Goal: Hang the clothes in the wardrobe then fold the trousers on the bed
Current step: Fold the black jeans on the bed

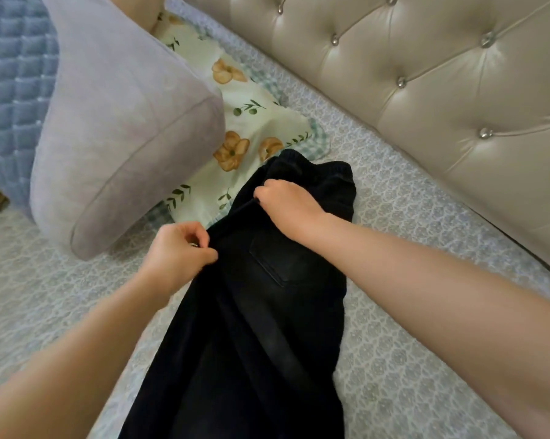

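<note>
On the bed (410, 359), both bare forearms reached forward from the near edge of the view, drawing closer together toward the wrists. The left hand (178, 251) was knuckles-up, its fingers curled and pinching the left edge of the trousers (261, 327). The right hand (286, 204) lay farther ahead with its fingers bunched into a fist, gripping the cloth just below the waistband. Between and beneath the two hands the trousers stretched lengthwise on the bed cover, with the waistband at the far end touching a floral pillow (245, 115) and the legs running back out of the bottom of the view. They were black, with a gathered elastic waistband, one back pocket facing up between the hands, and a faintly faded crease down the leg. A lilac cushion (118, 128) stood just left of the left hand, and a tufted headboard (425, 74) ran along the right.
</note>
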